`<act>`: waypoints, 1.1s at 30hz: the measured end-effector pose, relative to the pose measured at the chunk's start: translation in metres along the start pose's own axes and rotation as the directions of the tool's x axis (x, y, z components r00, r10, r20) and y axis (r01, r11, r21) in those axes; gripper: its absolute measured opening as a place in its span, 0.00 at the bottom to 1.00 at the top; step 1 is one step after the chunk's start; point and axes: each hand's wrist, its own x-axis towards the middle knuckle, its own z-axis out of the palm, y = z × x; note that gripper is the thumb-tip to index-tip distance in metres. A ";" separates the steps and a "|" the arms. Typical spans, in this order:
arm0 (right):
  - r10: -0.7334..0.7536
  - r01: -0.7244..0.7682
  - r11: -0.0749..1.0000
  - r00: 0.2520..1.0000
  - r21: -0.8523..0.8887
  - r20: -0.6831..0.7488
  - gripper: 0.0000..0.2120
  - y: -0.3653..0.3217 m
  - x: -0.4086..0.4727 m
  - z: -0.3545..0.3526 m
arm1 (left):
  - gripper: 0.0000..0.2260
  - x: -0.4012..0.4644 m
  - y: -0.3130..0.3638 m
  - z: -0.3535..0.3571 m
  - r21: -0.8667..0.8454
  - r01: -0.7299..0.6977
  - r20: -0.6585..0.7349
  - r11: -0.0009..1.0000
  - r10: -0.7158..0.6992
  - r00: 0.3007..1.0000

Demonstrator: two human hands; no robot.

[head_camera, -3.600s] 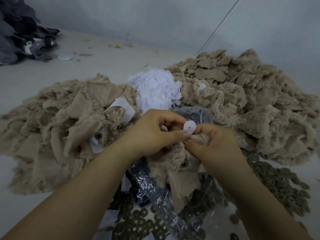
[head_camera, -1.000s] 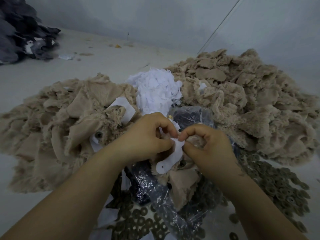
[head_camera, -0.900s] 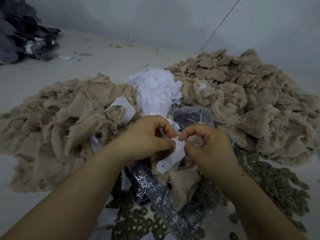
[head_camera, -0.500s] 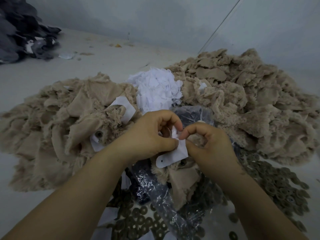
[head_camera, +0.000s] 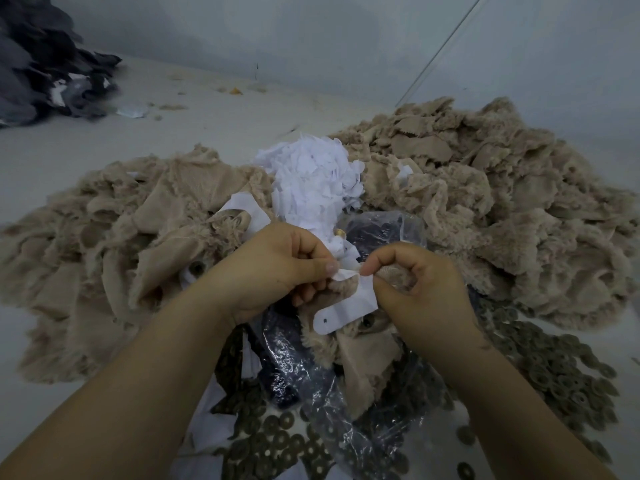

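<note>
Far left of the grip, a dark cloth heap (head_camera: 31,64) is cut off by the frame. The left hand (head_camera: 277,268) pinches the crumpled top of a flat white slip (head_camera: 346,310), round-ended with one dot. The right hand (head_camera: 419,289) pinches its right edge, so it hangs between them. Beneath the grip, a shaggy tan plush piece (head_camera: 363,355) is half hidden, and rightward lie blurred brown rings (head_camera: 554,368).
</note>
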 end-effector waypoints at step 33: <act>0.020 -0.022 0.999 0.998 -0.032 -0.067 0.08 -0.001 0.002 -0.003 | 0.02 -0.028 0.013 0.031 -0.353 -0.049 0.289 0.934 0.159 0.944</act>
